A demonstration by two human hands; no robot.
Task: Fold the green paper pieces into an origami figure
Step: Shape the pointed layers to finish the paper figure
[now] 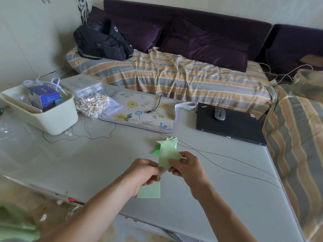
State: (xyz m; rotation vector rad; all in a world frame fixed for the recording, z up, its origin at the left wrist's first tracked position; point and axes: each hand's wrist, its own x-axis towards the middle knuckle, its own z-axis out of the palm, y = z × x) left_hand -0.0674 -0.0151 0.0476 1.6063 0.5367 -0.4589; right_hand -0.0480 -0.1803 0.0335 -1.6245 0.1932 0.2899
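Observation:
A light green folded paper piece [168,153] is held above the grey table [104,163], near its middle. My left hand [142,173] pinches its lower left edge and my right hand [187,167] pinches its right side. Pointed folded tips show at the top of the piece [168,140], and a darker green bit [156,151] sticks out on its left. A flat rectangular green paper [150,191] shows below my left hand; whether that hand holds it or it lies on the table I cannot tell.
A closed black laptop [232,126] with a grey mouse [219,114] lies at the right. A floral mat [139,110], a bag of small sticks [92,105] and a cream bin [52,117] stand at the back left. Thin black cables [227,165] cross the table.

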